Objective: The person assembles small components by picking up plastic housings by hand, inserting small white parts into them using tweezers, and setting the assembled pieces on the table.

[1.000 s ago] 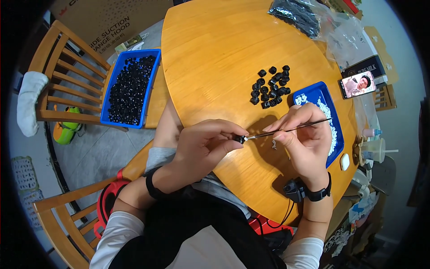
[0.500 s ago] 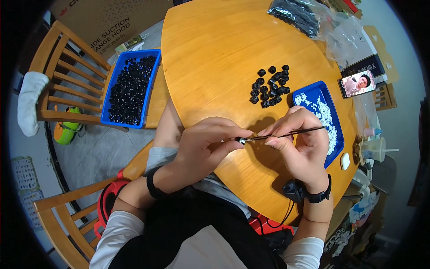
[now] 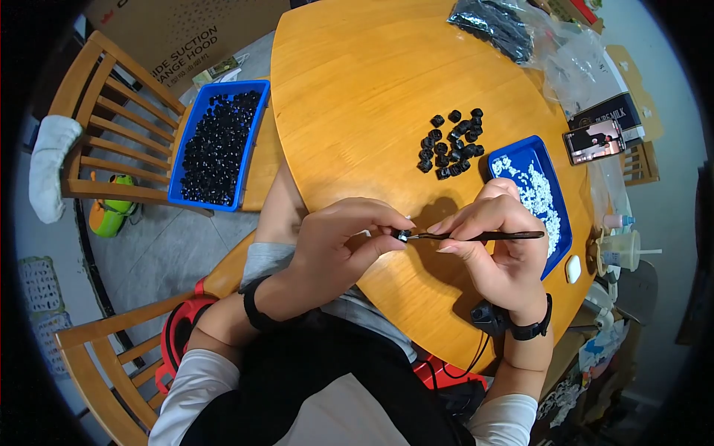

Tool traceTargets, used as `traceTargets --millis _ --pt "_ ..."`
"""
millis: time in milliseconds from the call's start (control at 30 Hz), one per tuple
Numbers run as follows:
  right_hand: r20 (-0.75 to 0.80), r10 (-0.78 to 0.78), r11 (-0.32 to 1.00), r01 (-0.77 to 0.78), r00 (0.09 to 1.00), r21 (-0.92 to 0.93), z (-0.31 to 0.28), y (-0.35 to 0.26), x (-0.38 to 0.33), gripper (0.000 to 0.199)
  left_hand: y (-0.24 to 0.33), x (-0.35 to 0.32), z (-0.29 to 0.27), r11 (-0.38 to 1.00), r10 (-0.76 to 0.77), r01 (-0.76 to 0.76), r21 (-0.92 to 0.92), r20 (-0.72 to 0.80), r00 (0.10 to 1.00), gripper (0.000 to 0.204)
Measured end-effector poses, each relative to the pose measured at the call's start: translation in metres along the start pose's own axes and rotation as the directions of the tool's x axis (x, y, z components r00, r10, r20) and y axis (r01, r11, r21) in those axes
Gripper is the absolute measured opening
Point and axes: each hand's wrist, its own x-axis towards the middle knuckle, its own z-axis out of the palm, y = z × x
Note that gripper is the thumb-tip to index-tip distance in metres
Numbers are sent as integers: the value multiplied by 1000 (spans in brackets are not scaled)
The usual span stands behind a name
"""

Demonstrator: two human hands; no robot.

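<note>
Pinched between the thumb and fingertips of my left hand (image 3: 342, 241) is a small black plastic part (image 3: 402, 235) with a pale spot on it. My right hand (image 3: 494, 238) is closed round a pair of dark tweezers (image 3: 491, 236), held nearly level. Their tip meets the black part over the near table edge. Past my hands lies a loose cluster of black parts (image 3: 454, 145) on the table. Beside my right hand stands a blue tray (image 3: 567, 219) with many small white pieces (image 3: 537, 189).
A blue tray (image 3: 239, 195) of black parts rests on a wooden chair (image 3: 260, 195) at left. A phone (image 3: 595, 141) leans on a carton (image 3: 606, 111) at right, near a white case (image 3: 573, 268) and a cup (image 3: 619, 249). A black device (image 3: 487, 316) sits by my right wrist.
My right hand has turned the tweezers slightly, so their shaft lies flatter and looks wider. The black part has tilted a little in my left fingers. The phone's picture differs.
</note>
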Motion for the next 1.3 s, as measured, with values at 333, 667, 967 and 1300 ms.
traceTargets --millis 333,667,967,1300 --pt "10 141 987 -140 990 -76 2 26 -4 16 10 7 -45 911 299 -193 365 -261 918 23" --pt "76 153 985 -145 985 -94 10 41 1 13 -80 20 -251 576 326 273 771 -522 788 20" --pt "99 232 972 -233 968 -5 12 41 1 13 -101 15 -263 248 547 306 919 -394 739 23" --pt "93 223 970 -212 970 -118 9 36 -4 17 3 24 -31 592 330 -398 701 239 913 16"
